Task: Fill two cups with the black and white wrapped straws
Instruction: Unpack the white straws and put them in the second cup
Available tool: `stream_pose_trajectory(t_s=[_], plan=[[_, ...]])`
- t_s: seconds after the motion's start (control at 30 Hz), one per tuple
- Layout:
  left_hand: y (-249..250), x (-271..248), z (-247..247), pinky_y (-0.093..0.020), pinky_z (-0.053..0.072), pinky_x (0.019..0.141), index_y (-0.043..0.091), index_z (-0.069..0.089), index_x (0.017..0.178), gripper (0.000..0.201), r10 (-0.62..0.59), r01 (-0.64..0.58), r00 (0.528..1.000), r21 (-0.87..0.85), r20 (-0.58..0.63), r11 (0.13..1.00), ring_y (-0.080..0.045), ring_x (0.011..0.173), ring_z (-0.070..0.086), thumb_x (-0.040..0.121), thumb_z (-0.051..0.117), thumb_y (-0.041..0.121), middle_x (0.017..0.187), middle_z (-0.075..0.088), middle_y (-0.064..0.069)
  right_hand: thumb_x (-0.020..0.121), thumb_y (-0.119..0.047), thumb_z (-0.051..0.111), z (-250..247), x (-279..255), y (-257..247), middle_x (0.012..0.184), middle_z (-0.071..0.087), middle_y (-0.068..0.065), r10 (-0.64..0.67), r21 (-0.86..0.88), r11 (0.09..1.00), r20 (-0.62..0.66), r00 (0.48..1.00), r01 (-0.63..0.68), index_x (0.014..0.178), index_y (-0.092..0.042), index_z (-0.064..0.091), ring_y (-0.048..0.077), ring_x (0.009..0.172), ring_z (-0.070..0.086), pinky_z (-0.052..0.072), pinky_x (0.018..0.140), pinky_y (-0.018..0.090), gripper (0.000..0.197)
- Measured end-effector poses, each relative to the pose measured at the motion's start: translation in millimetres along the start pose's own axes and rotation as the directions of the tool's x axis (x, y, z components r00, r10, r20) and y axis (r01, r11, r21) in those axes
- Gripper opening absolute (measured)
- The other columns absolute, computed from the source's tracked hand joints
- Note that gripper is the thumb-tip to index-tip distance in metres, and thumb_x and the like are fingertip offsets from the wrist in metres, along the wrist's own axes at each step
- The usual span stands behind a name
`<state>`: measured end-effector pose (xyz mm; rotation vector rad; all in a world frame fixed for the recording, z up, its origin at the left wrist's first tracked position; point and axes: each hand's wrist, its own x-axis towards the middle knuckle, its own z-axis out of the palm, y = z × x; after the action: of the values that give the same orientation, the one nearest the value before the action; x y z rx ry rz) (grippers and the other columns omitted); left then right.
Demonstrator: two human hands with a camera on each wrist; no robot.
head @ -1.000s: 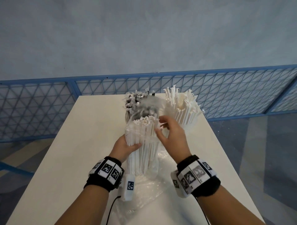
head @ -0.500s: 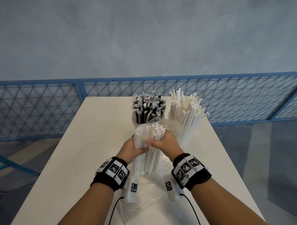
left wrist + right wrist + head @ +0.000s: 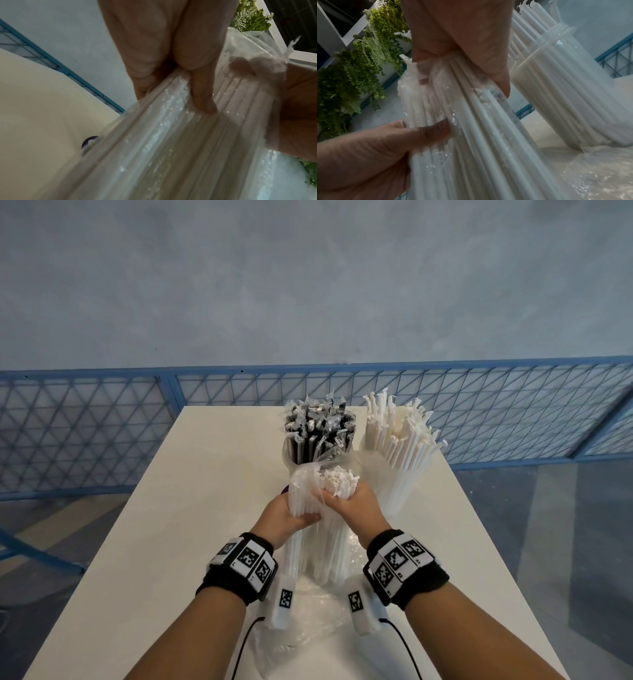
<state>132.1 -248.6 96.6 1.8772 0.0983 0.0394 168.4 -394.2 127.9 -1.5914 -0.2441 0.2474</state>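
Note:
A bundle of white wrapped straws [image 3: 318,546] stands upright in a clear plastic bag [image 3: 308,625] near the table's middle. My left hand [image 3: 291,515] grips the bag and bundle from the left; its thumb presses the plastic in the left wrist view [image 3: 202,97]. My right hand [image 3: 352,505] grips the top of the straws [image 3: 471,121] from the right. Behind stand a clear cup of black wrapped straws [image 3: 317,433] and a clear cup of white wrapped straws [image 3: 397,446].
The white table [image 3: 171,525] runs away from me, with edges close on both sides. A blue mesh fence [image 3: 102,433] lies beyond its far end. Loose bag plastic spreads on the table between my wrists. Green plants [image 3: 351,67] show in the right wrist view.
My right hand has come down from the straw tips and closed round the top of the bundle. Both hands have squeezed the bundle narrower. The camera has tilted up a little.

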Motion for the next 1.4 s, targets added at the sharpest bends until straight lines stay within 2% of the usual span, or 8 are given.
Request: stream_pose_trajectory(t_s=[0.13, 0.27, 0.4, 0.7, 0.97, 1.07, 1.17, 1.4], plan=[[-3, 1, 0, -0.017, 0.047, 0.076, 0.005, 0.062, 0.108, 0.034, -0.019, 0.019, 1.000, 0.006, -0.013, 1.000, -0.013, 0.091, 0.062, 0.077, 0.072, 0.015, 0.096, 0.066, -0.002, 0.079, -0.007, 0.070, -5, -2, -5, 0.094, 0.069, 0.003, -0.016, 0.100, 0.995, -0.013, 1.000, 0.017, 0.093, -0.019, 0.065, 0.018, 0.091, 0.066, 0.053, 0.085, 0.030, 0.019], [-6, 2, -1, -0.030, 0.049, 0.084, 0.007, 0.065, 0.105, 0.031, -0.050, 0.050, 0.998, 0.008, -0.028, 0.999, -0.020, 0.095, 0.063, 0.077, 0.072, 0.017, 0.101, 0.068, -0.009, 0.083, -0.008, 0.065, -14, -3, -20, 0.083, 0.068, 0.008, -0.074, 0.202, 0.976, -0.070, 0.995, 0.087, 0.084, -0.008, 0.064, 0.019, 0.080, 0.067, 0.056, 0.078, 0.032, 0.002], [-5, 3, -1, -0.033, 0.049, 0.089, 0.016, 0.065, 0.102, 0.025, -0.073, 0.074, 0.997, 0.023, -0.036, 0.997, -0.020, 0.095, 0.063, 0.077, 0.072, 0.019, 0.101, 0.068, -0.008, 0.087, -0.007, 0.059, -24, 2, -41, 0.071, 0.065, 0.004, -0.087, 0.313, 0.940, -0.172, 0.981, 0.139, 0.082, 0.000, 0.061, 0.012, 0.064, 0.063, 0.054, 0.064, 0.024, 0.008], [-5, 1, -2, -0.035, 0.050, 0.087, 0.014, 0.063, 0.096, 0.020, -0.103, 0.102, 0.992, -0.017, -0.078, 0.995, -0.022, 0.090, 0.063, 0.078, 0.071, 0.017, 0.095, 0.067, -0.008, 0.088, -0.005, 0.058, -44, 6, -74, 0.059, 0.067, -0.005, -0.011, 0.591, 0.772, -0.355, 0.935, 0.234, 0.084, -0.013, 0.061, 0.010, 0.069, 0.065, 0.056, 0.068, 0.023, 0.009], [-10, -2, -13, -0.036, 0.048, 0.086, 0.016, 0.064, 0.088, 0.017, -0.163, 0.124, 0.967, -0.198, -0.194, 0.972, -0.028, 0.093, 0.062, 0.076, 0.072, 0.008, 0.091, 0.067, -0.006, 0.088, -0.015, 0.059, -81, 12, -79, 0.084, 0.066, 0.004, 0.225, 0.613, 0.759, -0.566, 0.793, 0.222, 0.079, -0.014, 0.060, 0.015, 0.077, 0.064, 0.055, 0.066, 0.025, 0.009], [-13, -2, -15, -0.045, 0.048, 0.095, 0.007, 0.067, 0.100, 0.051, -0.162, 0.116, 0.966, -0.226, -0.200, 0.967, -0.028, 0.099, 0.065, 0.059, 0.082, 0.035, 0.102, 0.070, -0.012, 0.083, -0.012, 0.063, -91, 10, -81, 0.077, 0.067, 0.003, 0.295, 0.670, 0.687, -0.612, 0.734, 0.282, 0.071, -0.014, 0.061, 0.014, 0.070, 0.064, 0.054, 0.059, 0.025, 0.012], [-21, 2, -14, -0.049, 0.046, 0.098, 0.007, 0.067, 0.103, 0.066, -0.155, 0.108, 0.969, -0.230, -0.195, 0.967, -0.028, 0.102, 0.065, 0.050, 0.078, 0.046, 0.104, 0.071, -0.013, 0.079, -0.011, 0.064, -98, 8, -84, 0.075, 0.066, 0.004, 0.281, 0.617, 0.713, -0.686, 0.671, 0.333, 0.069, -0.013, 0.060, 0.013, 0.063, 0.062, 0.049, 0.050, 0.022, 0.011], [-21, 4, -19, -0.048, 0.045, 0.099, 0.003, 0.068, 0.103, 0.031, -0.153, 0.105, 0.967, -0.229, -0.204, 0.968, -0.027, 0.102, 0.064, 0.075, 0.074, 0.015, 0.104, 0.070, -0.014, 0.075, -0.007, 0.067, -120, 2, -121, 0.064, 0.066, -0.001, 0.073, 0.435, 0.675, -0.843, 0.533, 0.595, 0.092, -0.007, 0.054, 0.012, 0.060, 0.064, 0.051, 0.056, 0.024, 0.022]])
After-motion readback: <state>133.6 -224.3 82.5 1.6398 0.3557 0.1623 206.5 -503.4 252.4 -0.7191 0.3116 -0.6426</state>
